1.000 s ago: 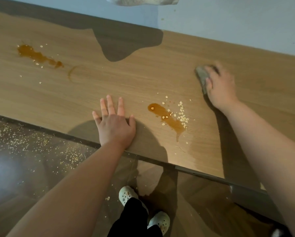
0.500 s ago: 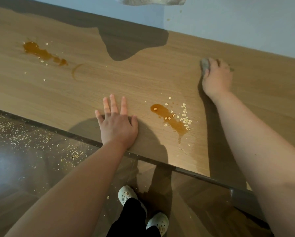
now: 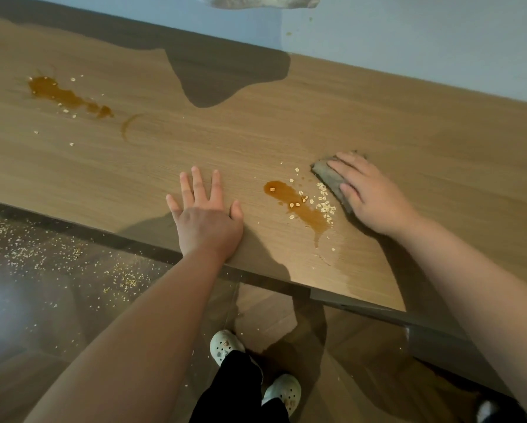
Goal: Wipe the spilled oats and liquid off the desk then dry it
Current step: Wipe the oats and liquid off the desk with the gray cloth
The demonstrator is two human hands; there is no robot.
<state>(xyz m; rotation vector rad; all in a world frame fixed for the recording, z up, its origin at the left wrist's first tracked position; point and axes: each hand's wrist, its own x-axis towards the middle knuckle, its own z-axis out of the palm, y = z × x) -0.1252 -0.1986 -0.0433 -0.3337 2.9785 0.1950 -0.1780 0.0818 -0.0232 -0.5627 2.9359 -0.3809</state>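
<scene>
On the wooden desk (image 3: 286, 138) a brown liquid spill (image 3: 299, 207) with loose oats (image 3: 324, 203) lies near the front edge. A second brown spill (image 3: 64, 94) with a few oats sits at the far left, with a faint curved ring stain (image 3: 128, 126) to its right. My right hand (image 3: 369, 193) presses flat on a grey cloth (image 3: 331, 180) just right of the near spill, covering most of it. My left hand (image 3: 205, 216) lies flat on the desk at its front edge, fingers spread, left of that spill.
Oats are scattered on the dark floor (image 3: 42, 270) at the lower left. A pale wall (image 3: 408, 41) runs behind the desk, and a light cloth-like object (image 3: 256, 0) hangs at the top edge. My feet in white clogs (image 3: 225, 346) stand below the desk edge.
My right hand has drawn the grey cloth from the back of the desk toward me, up to the right side of the near spill. My left hand has stayed put.
</scene>
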